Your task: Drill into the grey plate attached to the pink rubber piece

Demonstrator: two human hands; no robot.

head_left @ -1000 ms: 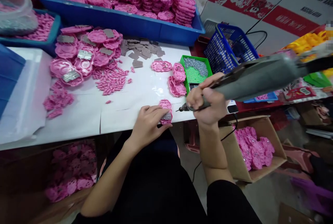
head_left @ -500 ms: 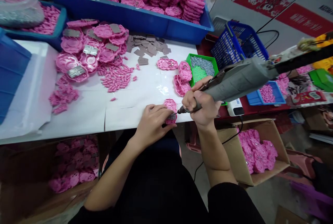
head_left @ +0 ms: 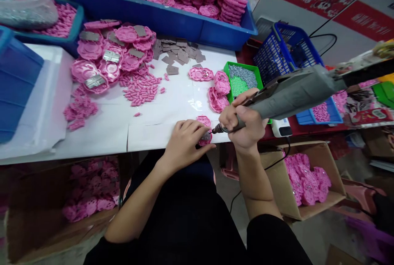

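Note:
My left hand (head_left: 184, 141) presses a pink plastic flower-shaped part (head_left: 204, 121) with a grey metal plate against the near edge of the white table (head_left: 101, 129). My right hand (head_left: 244, 125) grips a grey electric screwdriver (head_left: 295, 92), its bit touching the part right of my left fingers. A green tray (head_left: 243, 82) of small silver screws sits just behind my right hand. A few more pink parts (head_left: 217, 92) lie between the tray and the part I hold.
A long blue bin (head_left: 172, 22) of stacked pink parts runs along the back. Pink parts with metal plates (head_left: 107, 57), pink pegs (head_left: 140, 88) and grey plates (head_left: 177, 51) cover the table. Cardboard boxes of pink parts stand at the right (head_left: 304, 183) and under the table (head_left: 89, 191). A blue basket (head_left: 286, 53) stands right.
The screwdriver bit has moved left from beside the part onto it. My left hand stays on the part; the camera view has shifted slightly.

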